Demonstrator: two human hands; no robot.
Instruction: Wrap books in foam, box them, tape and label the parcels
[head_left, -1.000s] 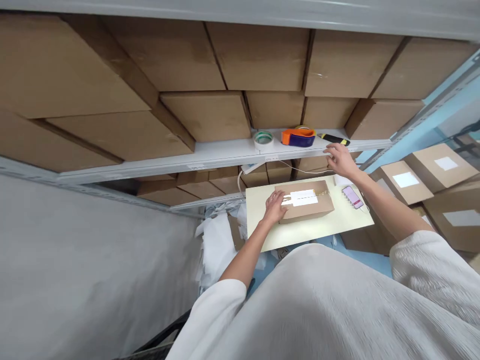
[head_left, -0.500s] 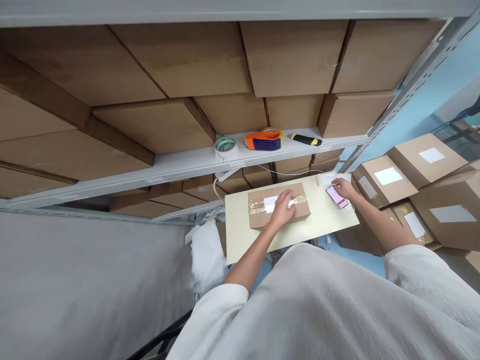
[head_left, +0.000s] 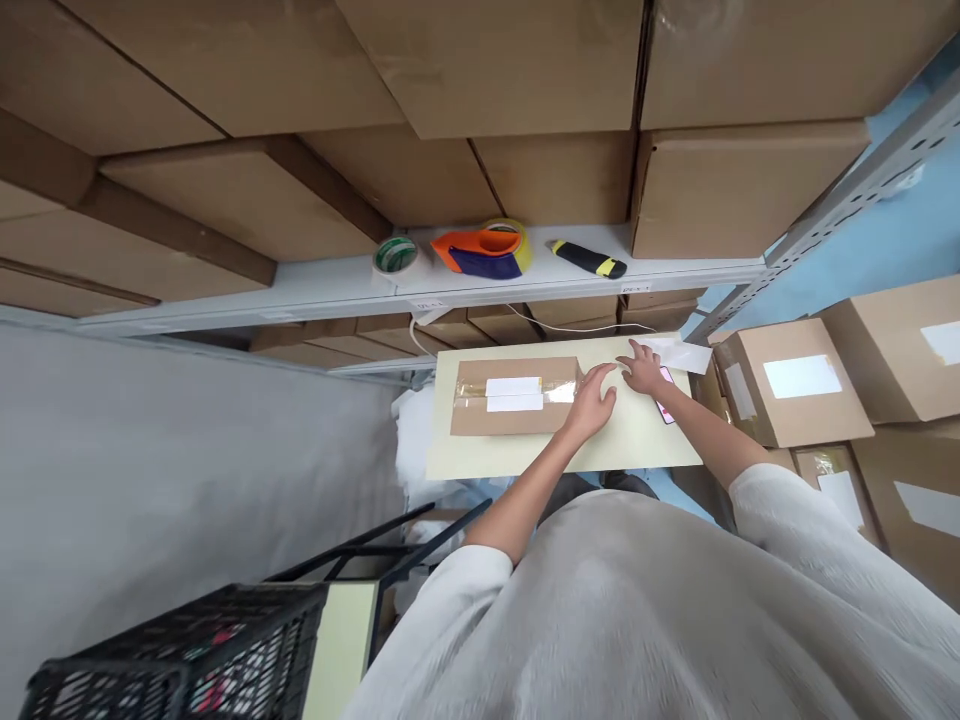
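A taped cardboard box (head_left: 514, 420) with white labels on its top lies on the pale yellow table (head_left: 480, 458). Beside the box's right end is my left hand (head_left: 594, 400), its fingers apart and nothing seen in it. My right hand (head_left: 641, 368) reaches over the table with its fingers spread, close to my left fingertips. Under my right wrist lies a phone (head_left: 664, 408), partly covered by the arm. White paper (head_left: 681, 354) rests at the table's back right corner, just beyond my right hand.
On the shelf (head_left: 322, 283) sit a tape roll (head_left: 396, 256), an orange and blue tape dispenser (head_left: 484, 255) and a yellow-black cutter (head_left: 587, 259). Labelled boxes (head_left: 802, 410) are stacked at right. A black crate (head_left: 187, 660) stands at lower left.
My left hand has come off the box top to its right end. My right hand has moved left, away from the phone. The view has shifted, bringing the crate in.
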